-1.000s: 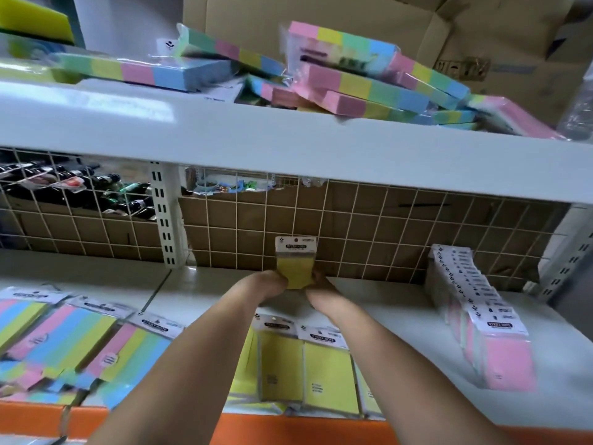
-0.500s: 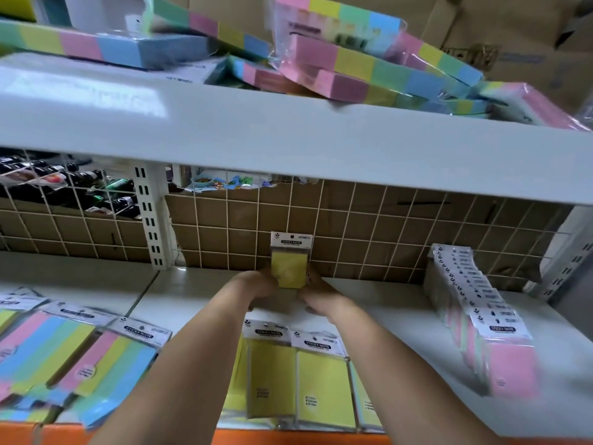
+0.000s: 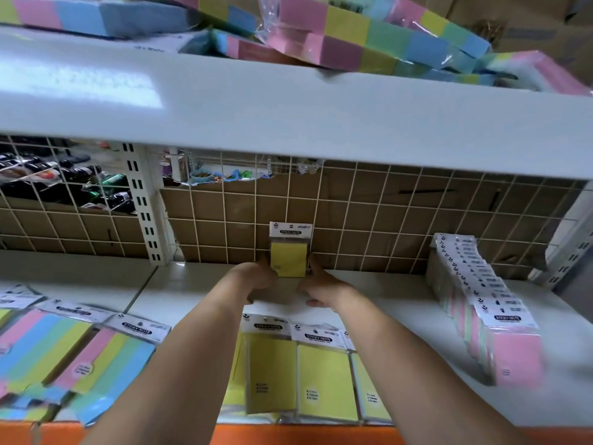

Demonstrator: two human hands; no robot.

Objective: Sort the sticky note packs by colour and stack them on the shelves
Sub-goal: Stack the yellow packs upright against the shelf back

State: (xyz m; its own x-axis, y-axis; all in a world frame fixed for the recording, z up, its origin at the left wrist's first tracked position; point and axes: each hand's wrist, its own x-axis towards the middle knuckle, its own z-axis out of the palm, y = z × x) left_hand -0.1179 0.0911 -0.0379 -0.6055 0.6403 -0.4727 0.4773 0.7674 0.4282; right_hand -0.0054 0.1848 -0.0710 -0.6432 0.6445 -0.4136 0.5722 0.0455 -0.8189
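A yellow sticky note pack (image 3: 288, 256) stands upright against the wire grid at the back of the white shelf (image 3: 199, 284). My left hand (image 3: 253, 279) grips its left side and my right hand (image 3: 321, 285) grips its right side. Three more yellow packs (image 3: 301, 374) lie flat near the shelf's front edge, between my forearms. A row of upright pink packs (image 3: 487, 319) stands on the right. Striped multicolour packs (image 3: 73, 354) lie flat on the left.
The upper shelf (image 3: 288, 107) overhangs, with long rainbow packs (image 3: 353, 33) piled on it. A white slotted upright (image 3: 144, 203) and the wire grid (image 3: 385, 220) close the back. An orange strip (image 3: 288, 435) runs along the front edge.
Both hands moved the yellow pack a little farther back toward the grid. The view has shifted closer and lower.
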